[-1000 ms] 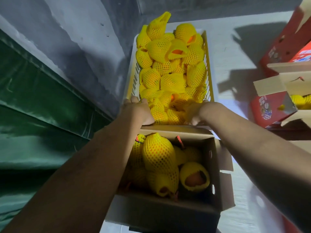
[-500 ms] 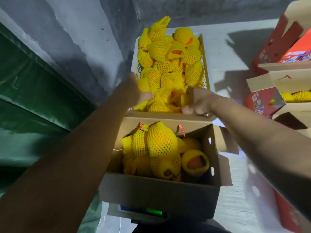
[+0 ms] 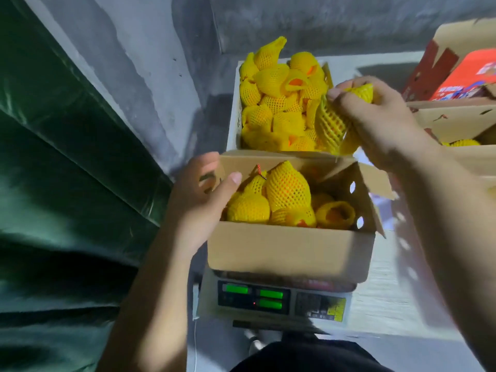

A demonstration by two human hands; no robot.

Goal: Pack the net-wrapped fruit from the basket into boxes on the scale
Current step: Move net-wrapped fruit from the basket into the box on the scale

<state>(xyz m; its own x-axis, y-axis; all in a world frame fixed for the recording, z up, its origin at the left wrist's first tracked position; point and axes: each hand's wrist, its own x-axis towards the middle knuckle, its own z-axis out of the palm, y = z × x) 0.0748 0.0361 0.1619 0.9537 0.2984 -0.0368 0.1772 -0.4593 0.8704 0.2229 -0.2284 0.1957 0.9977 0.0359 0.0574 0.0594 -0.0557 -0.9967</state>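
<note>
A white basket [image 3: 233,122] piled with yellow net-wrapped fruit [image 3: 271,103] stands against the wall. In front of it an open cardboard box [image 3: 290,251] sits on a scale [image 3: 268,296] with green displays and holds several wrapped fruit [image 3: 287,189]. My left hand [image 3: 197,202] grips the box's left wall, its thumb lying over the rim against a fruit inside. Raised over the basket's right edge, just behind the box's back flap, my right hand [image 3: 375,122] grips one net-wrapped fruit [image 3: 331,127]; yellow net shows on both sides of the fingers.
On the right stand a red printed box [image 3: 469,73] and another open cardboard box [image 3: 456,122] with wrapped fruit [image 3: 464,143] in it. A green tarp [image 3: 67,183] fills the left, below a grey wall [image 3: 150,76]. The scale rests on a white surface [image 3: 389,296].
Both hands have left the basket pile. The left came down to the box's left side; the right lifted up and to the right with a fruit. The view tilted down, and the scale now shows.
</note>
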